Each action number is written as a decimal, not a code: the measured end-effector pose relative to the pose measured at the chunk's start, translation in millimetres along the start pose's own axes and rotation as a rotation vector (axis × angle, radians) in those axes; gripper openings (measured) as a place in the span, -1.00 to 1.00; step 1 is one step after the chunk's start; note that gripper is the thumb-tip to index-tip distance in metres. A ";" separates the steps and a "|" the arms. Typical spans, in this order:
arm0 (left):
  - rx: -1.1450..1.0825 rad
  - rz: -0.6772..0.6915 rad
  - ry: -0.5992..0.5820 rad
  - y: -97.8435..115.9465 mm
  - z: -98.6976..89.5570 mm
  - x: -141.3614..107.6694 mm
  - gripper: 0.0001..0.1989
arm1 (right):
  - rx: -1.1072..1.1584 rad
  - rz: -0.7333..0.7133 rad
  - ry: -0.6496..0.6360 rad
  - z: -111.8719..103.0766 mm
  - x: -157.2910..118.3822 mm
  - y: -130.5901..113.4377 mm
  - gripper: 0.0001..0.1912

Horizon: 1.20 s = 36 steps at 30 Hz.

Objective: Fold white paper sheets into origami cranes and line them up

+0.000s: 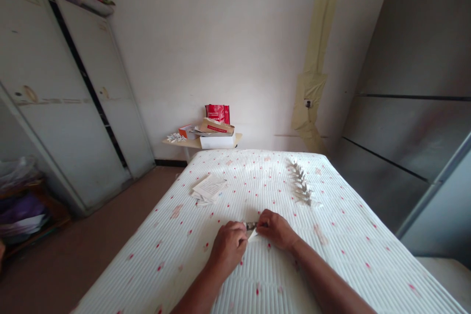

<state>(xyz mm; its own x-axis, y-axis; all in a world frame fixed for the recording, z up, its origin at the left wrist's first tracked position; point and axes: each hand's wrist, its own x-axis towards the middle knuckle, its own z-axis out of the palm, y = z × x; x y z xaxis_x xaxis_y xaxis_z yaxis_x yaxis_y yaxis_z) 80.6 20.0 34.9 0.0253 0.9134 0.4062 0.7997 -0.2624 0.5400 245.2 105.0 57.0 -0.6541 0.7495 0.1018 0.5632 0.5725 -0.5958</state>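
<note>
Between my two hands is a small piece of printed paper point(251, 231), partly folded, with a pale flap pointing down toward me. My left hand point(230, 243) pinches its left side, and the fingers cover that edge. On the right side, my right hand point(275, 228) grips the paper with bent fingers. Both hands rest low over the bedcover. Ahead to the left lies a loose stack of printed paper sheets point(209, 188). Farther off to the right, several folded paper pieces point(301, 184) with pointed tips stand in a row.
The bed has a white ribbed cover point(257, 176) with red spots. Beyond its far edge, a small table point(191, 143) bears a white box point(217, 142), a red bag point(218, 113) and more folded papers point(176, 137). A cabinet point(73, 103) stands left, a grey wardrobe point(415, 108) right.
</note>
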 end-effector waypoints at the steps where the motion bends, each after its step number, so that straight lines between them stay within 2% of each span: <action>1: 0.010 -0.003 -0.014 0.2 -0.8 -1.0 -0.79 | -0.035 0.014 -0.001 0.2 0.4 -1.9 -0.86; 10: 0.179 0.066 -0.081 8.7 -5.7 -9.2 -0.77 | -0.246 0.036 0.009 2.3 -4.8 -16.2 -0.83; 18: 0.227 0.113 -0.097 10.5 -6.6 -10.4 -0.76 | -0.375 0.045 0.040 11.1 -2.1 -16.3 -0.85; 25: 0.200 0.104 -0.108 9.8 -6.6 -12.5 -0.77 | -0.418 0.096 0.019 15.4 1.7 -15.9 -0.85; 29: 0.192 0.076 -0.103 10.8 -7.6 -16.8 -0.69 | -0.426 0.107 0.017 15.8 2.9 -16.6 -0.84; 36: 0.214 0.138 -0.130 13.5 -7.7 -16.8 -0.69 | -0.416 0.131 0.003 14.2 3.4 -18.8 -0.83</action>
<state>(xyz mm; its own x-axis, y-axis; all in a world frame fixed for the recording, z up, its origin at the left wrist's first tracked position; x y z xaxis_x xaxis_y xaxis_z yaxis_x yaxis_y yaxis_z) 86.4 -1.3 41.1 0.2086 0.9096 0.3594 0.8915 -0.3279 0.3126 225.3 92.1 57.2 -0.5626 0.8252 0.0490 0.7973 0.5573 -0.2317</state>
